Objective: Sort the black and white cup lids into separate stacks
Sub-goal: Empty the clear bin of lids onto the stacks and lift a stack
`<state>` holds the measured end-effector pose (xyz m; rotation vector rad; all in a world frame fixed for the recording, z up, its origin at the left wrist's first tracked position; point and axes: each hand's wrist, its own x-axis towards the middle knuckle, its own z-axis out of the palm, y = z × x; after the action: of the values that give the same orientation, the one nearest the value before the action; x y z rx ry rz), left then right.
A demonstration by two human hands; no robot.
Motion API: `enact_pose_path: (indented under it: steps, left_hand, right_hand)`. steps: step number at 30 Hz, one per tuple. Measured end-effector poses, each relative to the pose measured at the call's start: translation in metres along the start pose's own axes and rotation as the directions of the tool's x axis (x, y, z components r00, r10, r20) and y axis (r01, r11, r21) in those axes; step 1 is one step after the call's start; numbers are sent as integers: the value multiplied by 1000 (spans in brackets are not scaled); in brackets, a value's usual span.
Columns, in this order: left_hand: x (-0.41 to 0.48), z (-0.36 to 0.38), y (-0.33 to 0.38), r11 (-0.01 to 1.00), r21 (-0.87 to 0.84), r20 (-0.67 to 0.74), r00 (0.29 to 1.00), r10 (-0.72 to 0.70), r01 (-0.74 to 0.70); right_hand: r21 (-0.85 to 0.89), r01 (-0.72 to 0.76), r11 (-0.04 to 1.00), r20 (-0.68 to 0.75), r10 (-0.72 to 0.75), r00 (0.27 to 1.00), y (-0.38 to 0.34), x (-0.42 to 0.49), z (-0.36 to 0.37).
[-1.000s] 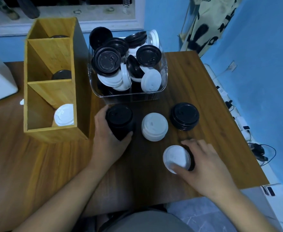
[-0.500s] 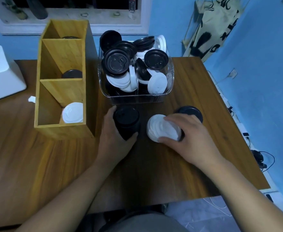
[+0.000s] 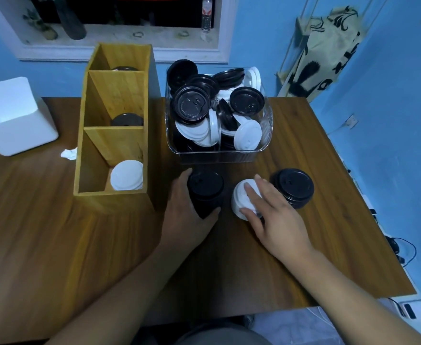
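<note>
**Entry: lid sorting, head view.**

- **Worktop**: brown wood. Both forearms reached forward across it from the near edge.
- **Left hand**: wrapped round the tall black stack. The thumb lay on the stack's near side and the fingers curled round its left flank, clamped on it. It was judged to be steadying the stack.
- **Right hand**: palm down over the white stack. The fingers were spread apart and nearly straight across the top, with the thumb against the near rim. It appeared to be pressing rather than gripping.
- **Step in hand (judged):** seating a white lid squarely on the white stack, which stood just right of the held black stack.
- **Next move (judged):** lift the right hand clear without tipping the stack, then take another lid from the bin and match its colour.
- **Second black stack**: just right of the white stack, with no hand on it.
- **Clear bin**: farther back, heaped above its rim with mixed black and white lids, so much sorting remained.
- **Wooden organiser**: to the left, with three compartments.
  - Near compartment: white lids.
  - Middle compartment: a black lid.
  - Far compartment: something dark, too little showing to identify.
- **Paper scrap**: beside the organiser on its left.
- **White box**: at far left.
</note>
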<state>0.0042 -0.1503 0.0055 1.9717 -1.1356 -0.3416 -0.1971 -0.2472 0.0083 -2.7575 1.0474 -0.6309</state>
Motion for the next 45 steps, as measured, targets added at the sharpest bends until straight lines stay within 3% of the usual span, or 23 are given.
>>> enact_pose_path:
  steps: [5, 8, 11, 14, 19, 22, 27, 30, 34, 39, 43, 45]
  left_hand:
    - [4, 3, 4, 999, -34, 48, 999, -21, 23]
    - [8, 4, 3, 999, -35, 49, 998, -36, 37]
    - [7, 5, 4, 998, -27, 66, 997, -46, 48]
    - [6, 4, 6, 998, -23, 57, 997, -50, 51]
    - [6, 3, 6, 996, -32, 51, 996, -78, 79]
    - [6, 3, 6, 996, -22, 60, 994, -86, 88]
    - [5, 4, 5, 998, 20, 32, 998, -52, 51]
    - [6, 2, 9, 999, 16, 10, 999, -34, 34]
    - [7, 1, 11, 999, 15, 4, 1000, -31, 31]
    - [6, 2, 7, 1000, -5, 9, 1000, -23, 23]
    - [4, 3, 4, 1000, -15, 6, 1000, -6, 6]
    - [4, 3, 4, 1000, -18, 5, 1000, -14, 14]
  right_hand:
    - [-221, 66, 973, 14, -65, 998, 0, 8, -2]
    - [-282, 40, 958, 46, -28, 999, -5, 19, -1]
    - [-212, -17, 977, 67, 31, 997, -11, 21, -7]
    - [-6, -107, 994, 20, 107, 994, -11, 11, -23]
    - [164, -65, 984, -49, 74, 996, 10, 35, -44]
    - [148, -5, 989, -55, 13, 998, 22, 72, -52]
    - [-82, 89, 993, 40, -86, 995, 29, 137, -64]
    - [-123, 140, 982, 8, -140, 990, 34, 168, -71]
    - [-18, 52, 998, 27, -52, 998, 35, 201, -68]
    - [-188, 134, 973, 107, -115, 988, 39, 225, -57]
    - [-135, 131, 982, -13, -134, 991, 42, 218, -64]
    - [8, 70, 998, -134, -68, 989, 35, 203, -81]
